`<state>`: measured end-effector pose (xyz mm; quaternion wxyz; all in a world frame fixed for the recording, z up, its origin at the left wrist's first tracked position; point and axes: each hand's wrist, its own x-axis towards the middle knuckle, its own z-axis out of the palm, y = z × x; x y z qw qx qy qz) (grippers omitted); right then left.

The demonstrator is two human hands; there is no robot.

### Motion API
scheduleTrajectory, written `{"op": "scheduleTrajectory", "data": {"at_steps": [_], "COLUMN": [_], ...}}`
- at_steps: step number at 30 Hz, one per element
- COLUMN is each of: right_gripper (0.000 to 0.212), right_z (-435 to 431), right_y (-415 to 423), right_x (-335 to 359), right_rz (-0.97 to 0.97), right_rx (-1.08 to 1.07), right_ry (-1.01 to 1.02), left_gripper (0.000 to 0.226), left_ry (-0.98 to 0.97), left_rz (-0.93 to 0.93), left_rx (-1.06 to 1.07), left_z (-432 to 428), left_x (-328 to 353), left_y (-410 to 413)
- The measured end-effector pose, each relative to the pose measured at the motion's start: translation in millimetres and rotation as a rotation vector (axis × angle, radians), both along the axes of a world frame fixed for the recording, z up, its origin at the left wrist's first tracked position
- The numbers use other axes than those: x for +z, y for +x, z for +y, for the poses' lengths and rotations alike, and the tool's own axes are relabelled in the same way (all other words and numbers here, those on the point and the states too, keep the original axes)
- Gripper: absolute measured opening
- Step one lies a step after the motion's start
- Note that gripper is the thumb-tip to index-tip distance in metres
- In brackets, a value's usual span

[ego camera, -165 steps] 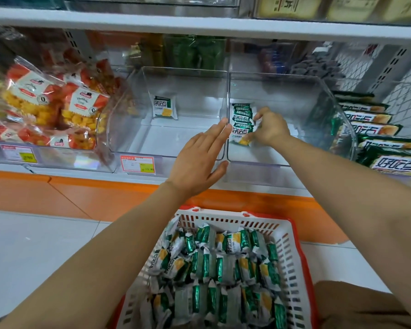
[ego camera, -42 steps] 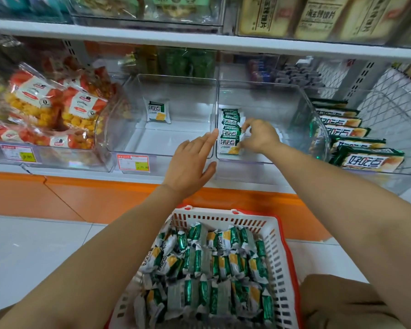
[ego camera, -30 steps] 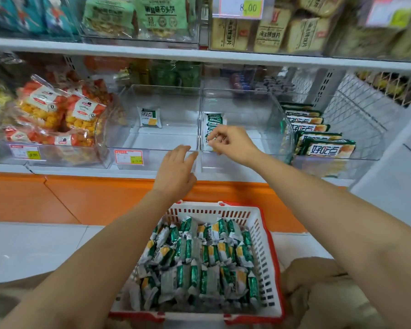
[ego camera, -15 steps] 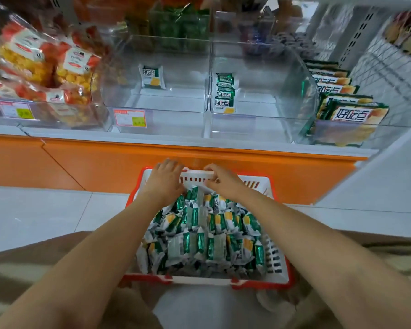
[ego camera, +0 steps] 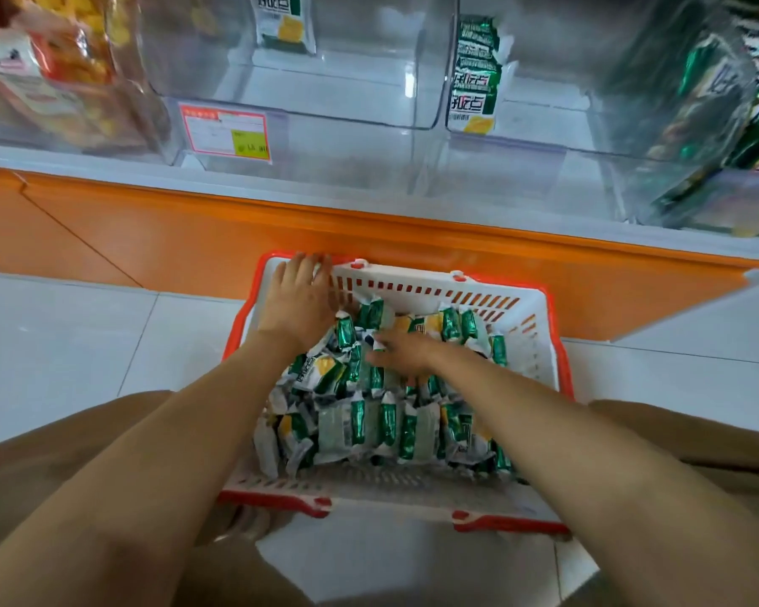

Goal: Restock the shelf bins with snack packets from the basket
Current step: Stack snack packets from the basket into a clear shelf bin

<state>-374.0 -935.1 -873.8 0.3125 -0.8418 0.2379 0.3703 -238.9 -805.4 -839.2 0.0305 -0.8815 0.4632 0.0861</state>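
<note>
Shelf [ego camera: 369, 238] with an orange base runs across the top. On it are clear bins: the middle bin [ego camera: 347, 98] holds one packet at the back, and the right bin [ego camera: 566, 120] has a short row of green packets [ego camera: 474, 76] against its left wall, otherwise mostly bare. White basket [ego camera: 417, 284] with a red rim sits on the floor just in front of the shelf base, piled with snack packets [ego camera: 369, 431]. Left hand [ego camera: 296, 300] is palm down at the far-left corner of the basket, fingers straight and pressed together, tips touching the rim, holding nothing. Right hand [ego camera: 402, 354] lies flat on the pile near the middle, fingers roughly straight and pointing left. It's blurred and no pinch is visible. Packets are directly under and just left of the right fingertips. There they are jumbled, with long axes every which way, while the near row lies neatly with long axes pointing toward the shelf. Right hand is nearer the stock, so the grab is probably its job: curl down and scoop. Bins lie up and beyond the basket, the right bin on the right hand's side.
</note>
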Motion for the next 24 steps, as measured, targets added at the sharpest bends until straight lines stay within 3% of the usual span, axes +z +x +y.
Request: {"op": "scheduleTrajectory", "data": {"at_steps": [5, 10, 12, 17, 24], "right_gripper": [0.085, 0.034, 0.036, 0.060, 0.045], "right_z": [-2.8, -11.3, -17.0, -27.0, -28.3], "right_y": [-7.2, -19.7, -27.6, -42.3, -53.2], "right_x": [7.1, 15.9, 24.2, 57.2, 137.5], "right_rz": [-0.055, -0.084, -0.153, -0.401, -0.742], "right_rx": [-0.068, -0.192, -0.245, -0.436, -0.515], "right_ry": [-0.028, 0.029, 0.085, 0.221, 0.227], "left_gripper": [0.069, 0.071, 0.068, 0.052, 0.035], "left_ry": [0.023, 0.040, 0.031, -0.152, -0.544], "left_rz": [-0.028, 0.009, 0.042, 0.114, -0.054], "left_rx": [0.012, 0.016, 0.015, -0.007, -0.118], "left_z": [-3.4, -4.2, -4.3, -7.5, -4.7], "left_x": [-3.7, -1.7, 3.2, 36.2, 108.7], "left_y": [-1.9, -0.9, -2.6, -17.7, -26.0]}}
